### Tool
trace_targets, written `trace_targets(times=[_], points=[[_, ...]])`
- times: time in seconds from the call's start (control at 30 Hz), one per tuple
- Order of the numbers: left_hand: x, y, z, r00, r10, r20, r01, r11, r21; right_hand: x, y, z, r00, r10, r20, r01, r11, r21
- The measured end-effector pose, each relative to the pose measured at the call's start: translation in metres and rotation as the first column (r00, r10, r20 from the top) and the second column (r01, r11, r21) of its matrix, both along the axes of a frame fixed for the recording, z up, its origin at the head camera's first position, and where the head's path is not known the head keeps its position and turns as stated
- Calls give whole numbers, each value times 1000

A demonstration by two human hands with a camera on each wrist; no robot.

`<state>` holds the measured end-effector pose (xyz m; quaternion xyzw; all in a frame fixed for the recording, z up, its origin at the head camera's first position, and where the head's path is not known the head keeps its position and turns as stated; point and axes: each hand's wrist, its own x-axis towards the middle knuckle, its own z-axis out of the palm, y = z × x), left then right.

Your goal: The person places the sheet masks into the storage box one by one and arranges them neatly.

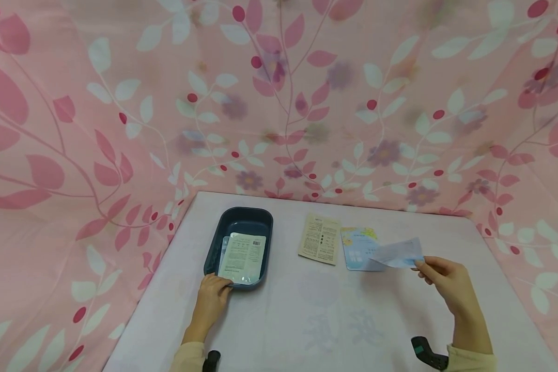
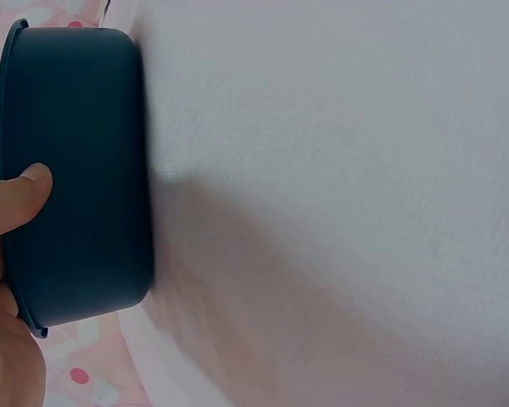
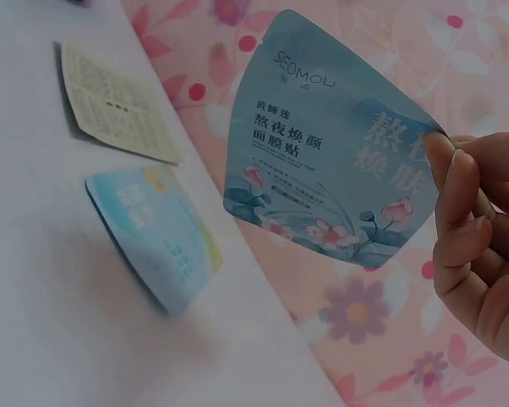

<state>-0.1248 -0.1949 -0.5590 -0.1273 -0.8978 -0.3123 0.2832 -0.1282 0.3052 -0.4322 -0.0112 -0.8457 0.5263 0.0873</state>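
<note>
My right hand (image 1: 446,281) pinches a blue face mask packet (image 3: 322,161) by one edge, raised above the table. In the right wrist view, printed lotus flowers and white lettering show on it. Under its far end in the head view lies a light blue and yellow packet (image 1: 357,250), flat on the cloth. My left hand (image 1: 210,300) grips the near left corner of a dark blue plastic tub (image 2: 76,170), thumb on the outer wall. Inside the tub, a pale printed packet (image 1: 244,261) rests on top of another packet, of which only a bluish edge shows.
A cream printed packet (image 1: 320,238) lies between the tub and the light blue packet. White cloth covers the table (image 1: 288,320). A pink floral curtain (image 1: 279,103) hangs behind and along the sides.
</note>
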Motion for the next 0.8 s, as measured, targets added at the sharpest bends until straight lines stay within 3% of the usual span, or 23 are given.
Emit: trace_targets(times=[0.23,0.8], points=[[0,0,1,1000,10,-6,-10,1000,-12,-3,-12,7,999,33,-39,-31,999,35],[0,0,0,1000,6,-3,-6,1000,-4,-14,-40,17,980,164,-110,-166,986,-8]])
